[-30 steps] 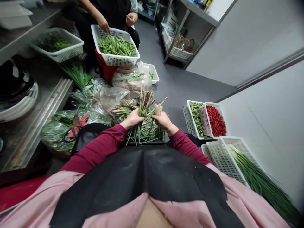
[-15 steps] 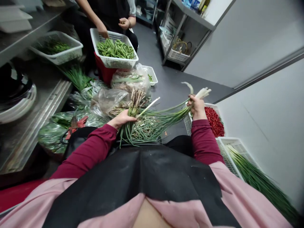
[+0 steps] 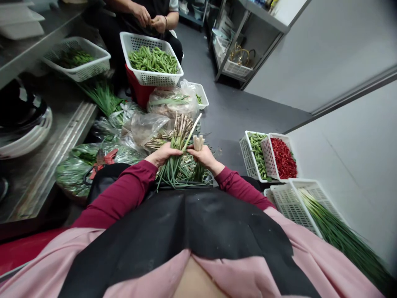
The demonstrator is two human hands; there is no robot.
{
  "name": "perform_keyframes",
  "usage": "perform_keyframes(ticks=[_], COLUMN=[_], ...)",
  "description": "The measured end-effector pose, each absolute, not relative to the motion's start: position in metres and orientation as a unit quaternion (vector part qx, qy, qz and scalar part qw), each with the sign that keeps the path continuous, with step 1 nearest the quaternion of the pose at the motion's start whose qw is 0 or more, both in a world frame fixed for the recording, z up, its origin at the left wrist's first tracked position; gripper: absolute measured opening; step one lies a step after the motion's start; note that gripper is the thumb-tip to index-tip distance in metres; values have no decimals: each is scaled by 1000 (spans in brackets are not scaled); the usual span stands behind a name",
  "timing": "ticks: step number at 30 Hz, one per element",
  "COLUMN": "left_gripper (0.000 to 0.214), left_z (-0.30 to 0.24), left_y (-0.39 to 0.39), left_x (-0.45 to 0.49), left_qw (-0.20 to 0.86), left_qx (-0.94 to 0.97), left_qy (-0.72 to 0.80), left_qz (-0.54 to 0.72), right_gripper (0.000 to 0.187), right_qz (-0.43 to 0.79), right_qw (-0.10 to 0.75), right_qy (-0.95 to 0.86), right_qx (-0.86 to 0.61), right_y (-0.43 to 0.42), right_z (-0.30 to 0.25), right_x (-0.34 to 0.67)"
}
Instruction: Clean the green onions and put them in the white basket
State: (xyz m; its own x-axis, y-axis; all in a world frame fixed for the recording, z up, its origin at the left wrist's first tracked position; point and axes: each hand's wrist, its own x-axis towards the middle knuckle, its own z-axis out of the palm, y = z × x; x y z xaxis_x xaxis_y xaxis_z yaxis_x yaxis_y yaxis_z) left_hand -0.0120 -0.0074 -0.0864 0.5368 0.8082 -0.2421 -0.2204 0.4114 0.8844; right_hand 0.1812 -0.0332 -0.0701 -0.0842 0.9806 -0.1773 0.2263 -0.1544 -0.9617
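Observation:
My left hand (image 3: 163, 154) is closed around a bunch of spring onions (image 3: 181, 129), its brownish, unpeeled stalk ends pointing up and its green leaves hanging over my lap. One clean white stalk (image 3: 196, 123) leans out to the right of this bunch. Close beside it, my right hand (image 3: 204, 156) grips a smaller bunch with pale, clean ends (image 3: 198, 142), its leaves hanging down. The right thumb and fingertip come up to the base of the single white stalk; whether they pinch it I cannot tell. Loose leaves and trimmings lie beneath both hands.
Baskets of red chillies (image 3: 283, 157), green peppers (image 3: 258, 149) and long spring onions (image 3: 335, 231) stand at the right. Ahead, a co-worker's hands (image 3: 151, 20) meet above a basket of green pods (image 3: 153, 60). Plastic bags of greens (image 3: 74, 169) lie left, beside a metal shelf (image 3: 52, 165).
My right hand has come from the far right back beside my left hand, with its spring onions now hanging down. The co-worker's hand has left the pod basket and joined the other.

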Motion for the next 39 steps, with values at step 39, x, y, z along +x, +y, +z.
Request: perform_keyframes(ticks=[39], left_gripper=[35], left_z=[-70], left_y=[-18], left_x=[-32], left_qw=[635], left_qx=[614], left_qy=[401], left_qz=[242], right_gripper=[18], right_qz=[411], right_qw=[496], right_qy=[-376], right_qx=[-666], right_y=[33], right_z=[-40], right_x=[308])
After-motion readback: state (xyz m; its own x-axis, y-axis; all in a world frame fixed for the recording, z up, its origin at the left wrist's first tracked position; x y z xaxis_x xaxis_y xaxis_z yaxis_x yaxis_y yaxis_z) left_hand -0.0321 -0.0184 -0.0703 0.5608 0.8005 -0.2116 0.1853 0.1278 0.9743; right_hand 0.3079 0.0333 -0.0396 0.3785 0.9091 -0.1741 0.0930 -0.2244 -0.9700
